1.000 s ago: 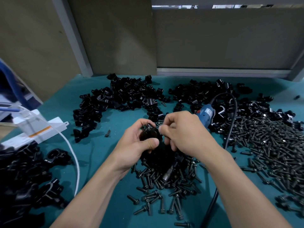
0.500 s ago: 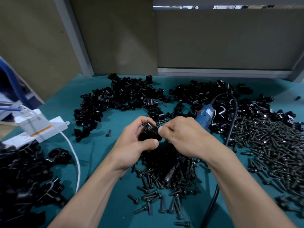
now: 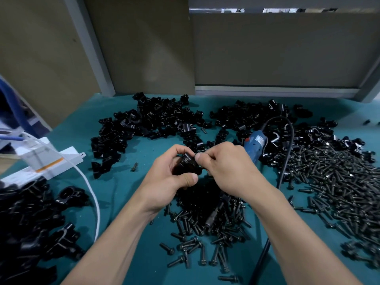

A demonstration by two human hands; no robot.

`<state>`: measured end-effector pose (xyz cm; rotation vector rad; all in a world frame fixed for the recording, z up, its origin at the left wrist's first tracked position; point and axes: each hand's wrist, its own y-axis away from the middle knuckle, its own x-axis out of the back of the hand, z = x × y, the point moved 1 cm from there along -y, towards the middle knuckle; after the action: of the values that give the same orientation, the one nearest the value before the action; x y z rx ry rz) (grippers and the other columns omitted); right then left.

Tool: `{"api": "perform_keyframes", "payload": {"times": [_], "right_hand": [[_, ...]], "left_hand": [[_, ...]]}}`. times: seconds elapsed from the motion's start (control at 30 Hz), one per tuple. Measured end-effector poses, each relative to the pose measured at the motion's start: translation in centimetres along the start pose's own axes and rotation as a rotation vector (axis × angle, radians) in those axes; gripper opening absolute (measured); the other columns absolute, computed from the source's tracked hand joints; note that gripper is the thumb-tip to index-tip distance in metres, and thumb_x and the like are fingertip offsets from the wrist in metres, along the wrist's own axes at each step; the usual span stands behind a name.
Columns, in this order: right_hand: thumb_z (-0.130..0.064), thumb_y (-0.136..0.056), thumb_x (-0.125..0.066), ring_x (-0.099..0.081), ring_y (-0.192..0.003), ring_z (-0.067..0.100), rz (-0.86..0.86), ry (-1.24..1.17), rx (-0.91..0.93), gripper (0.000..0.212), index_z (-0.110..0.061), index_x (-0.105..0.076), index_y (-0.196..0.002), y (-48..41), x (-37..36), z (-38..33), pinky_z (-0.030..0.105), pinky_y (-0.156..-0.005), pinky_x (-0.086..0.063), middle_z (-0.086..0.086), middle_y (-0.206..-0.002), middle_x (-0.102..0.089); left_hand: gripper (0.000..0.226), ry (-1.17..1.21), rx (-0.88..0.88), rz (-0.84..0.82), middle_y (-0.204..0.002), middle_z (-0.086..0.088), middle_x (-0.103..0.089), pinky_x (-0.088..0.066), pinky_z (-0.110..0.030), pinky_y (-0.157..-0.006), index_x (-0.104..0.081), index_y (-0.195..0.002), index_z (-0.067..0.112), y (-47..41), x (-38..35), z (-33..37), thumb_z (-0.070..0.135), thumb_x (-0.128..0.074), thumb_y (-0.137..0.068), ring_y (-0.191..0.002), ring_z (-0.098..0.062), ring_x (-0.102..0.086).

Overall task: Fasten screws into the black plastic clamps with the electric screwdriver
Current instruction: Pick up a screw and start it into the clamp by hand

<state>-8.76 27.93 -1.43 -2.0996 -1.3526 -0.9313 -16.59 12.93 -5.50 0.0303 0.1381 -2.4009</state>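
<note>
My left hand (image 3: 172, 182) grips a black clamp (image 3: 186, 166) above the loose screws (image 3: 191, 223) on the tabletop (image 3: 148, 149); my right hand (image 3: 228, 169) pinches its top edge.

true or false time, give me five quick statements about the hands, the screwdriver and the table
1. The left hand holds a clamp. True.
2. The right hand grips the screwdriver. False: it lies on the table; the right hand pinches at the clamp.
3. Screws lie heaped at the right. True.
4. The table is red. False: it is teal.
5. A white cable lies at the left. True.
</note>
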Motion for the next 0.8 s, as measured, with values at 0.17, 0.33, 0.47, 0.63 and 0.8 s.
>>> {"api": "perform_keyframes", "payload": {"times": [0.17,0.33,0.47,0.63,0.8], "right_hand": [[-0.038,-0.104,-0.054,-0.063,-0.057,0.021,-0.039,-0.073,0.066,0.029,-0.021,-0.066,-0.084,0.3,0.8,0.5,0.039,-0.061,-0.055,0.002,-0.065,-0.071],[-0.015,-0.099,-0.061,-0.061,-0.047,0.014,-0.076,-0.088,0.049,0.021,-0.024,-0.064,-0.08,0.3,0.7,0.2,0.031,-0.049,-0.052,0.0,-0.062,-0.072],[-0.015,-0.099,-0.062,-0.056,-0.047,0.007,-0.034,-0.096,-0.006,0.025,-0.023,-0.064,-0.075,0.2,0.0,-0.4,0.034,-0.056,-0.055,-0.006,-0.059,-0.07],[-0.016,-0.1,-0.061,-0.058,-0.049,0.013,-0.03,-0.13,-0.063,0.025,-0.021,-0.064,-0.076,0.2,-0.2,-0.4,0.038,-0.061,-0.059,-0.003,-0.059,-0.071],[-0.024,-0.103,-0.057,-0.065,-0.06,0.021,-0.015,-0.112,-0.124,0.028,-0.018,-0.065,-0.077,0.4,-0.6,-0.7,0.037,-0.061,-0.057,0.004,-0.068,-0.074]], "left_hand": [[0.039,0.027,0.024,0.043,-0.077,0.003,-0.064,-0.05,-0.025,-0.061,-0.068,-0.096,0.031,-0.3,0.2,-0.2,-0.003,-0.078,-0.077,-0.068,-0.013,-0.059],[0.037,0.036,0.032,0.038,-0.077,0.002,-0.065,-0.048,-0.024,-0.059,-0.065,-0.101,0.023,-0.1,0.0,-0.2,0.002,-0.076,-0.072,-0.067,-0.012,-0.058],[0.037,0.044,0.031,0.053,-0.078,-0.002,-0.064,-0.049,-0.026,-0.057,-0.065,-0.102,0.021,0.0,0.2,-0.2,0.003,-0.075,-0.071,-0.066,-0.013,-0.059],[0.037,0.007,0.014,0.075,-0.081,-0.003,-0.067,-0.051,-0.028,-0.059,-0.067,-0.101,0.027,0.0,0.1,-0.4,0.003,-0.076,-0.073,-0.07,-0.017,-0.06],[0.039,-0.079,-0.011,0.115,-0.08,0.004,-0.07,-0.053,-0.027,-0.064,-0.067,-0.099,0.033,-0.1,0.1,-0.5,0.006,-0.076,-0.073,-0.071,-0.013,-0.064]]}}
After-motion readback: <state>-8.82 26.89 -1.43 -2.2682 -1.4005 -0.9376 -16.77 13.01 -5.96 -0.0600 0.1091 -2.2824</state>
